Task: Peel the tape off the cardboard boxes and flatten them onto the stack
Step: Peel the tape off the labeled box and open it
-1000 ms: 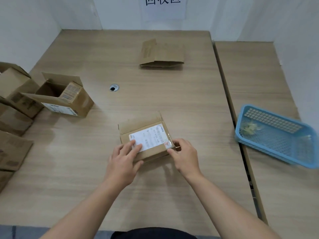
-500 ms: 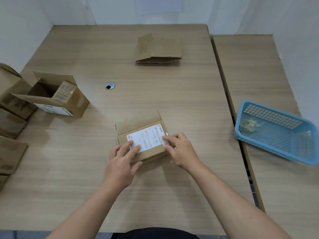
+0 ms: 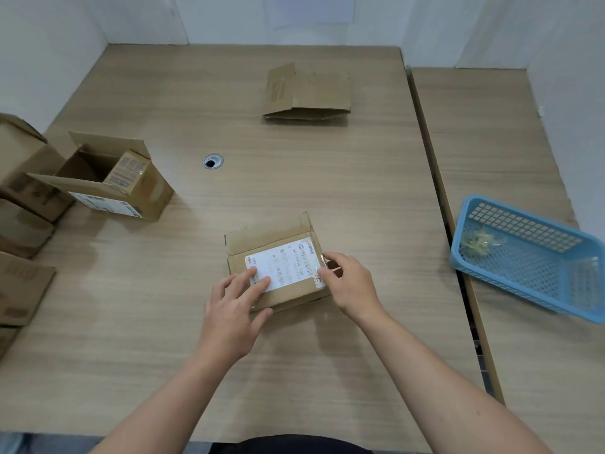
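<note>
A small cardboard box (image 3: 262,239) with a white shipping label (image 3: 288,262) lies on the wooden table (image 3: 294,178) in front of me. My left hand (image 3: 234,306) presses flat on the box's near left corner, fingers on the label. My right hand (image 3: 348,283) pinches at the box's right edge, where clear tape covers the label; whether any tape is lifted I cannot tell. A flattened cardboard box (image 3: 307,91) lies at the far middle of the table.
An open box (image 3: 108,181) with a smaller carton inside stands at the left, beside several more boxes (image 3: 23,204) along the left edge. A blue plastic basket (image 3: 530,257) with tape scraps sits tilted on the right table. A cable hole (image 3: 212,161) is mid-table.
My right hand slid from the box's near right corner up along its right edge. My left hand stayed on the label. The camera view shifted slightly.
</note>
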